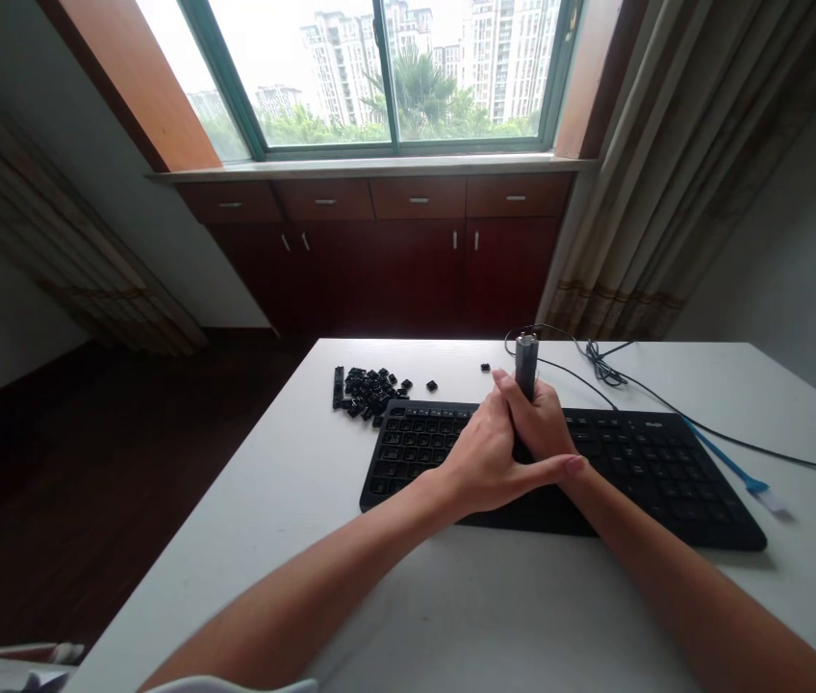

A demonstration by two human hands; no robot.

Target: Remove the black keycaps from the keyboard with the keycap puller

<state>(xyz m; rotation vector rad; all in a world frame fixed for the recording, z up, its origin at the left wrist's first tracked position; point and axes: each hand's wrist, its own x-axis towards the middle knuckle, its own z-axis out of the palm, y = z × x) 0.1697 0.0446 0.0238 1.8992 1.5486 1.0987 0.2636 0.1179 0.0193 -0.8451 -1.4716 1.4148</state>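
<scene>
A black keyboard (675,472) lies on the white table, its left part stripped of keycaps and showing bare sockets. Over its middle, my right hand (547,423) is closed around an upright black stick-like tool (525,361) with a silvery top end. My left hand (487,457) is closed against the tool and my right hand, its thumb stretched across my right wrist. Most left fingers and the tool's lower end are hidden. Loose black keycaps (371,390) lie heaped behind the keyboard's left corner, with a few scattered nearby.
A long black keycap (338,387) stands out at the heap's left side. The black cable (602,366) is partly coiled behind the keyboard. A blue brush (740,476) with pale bristles lies by its right end. Beyond the white table (249,520) are cabinets (394,269) under a window.
</scene>
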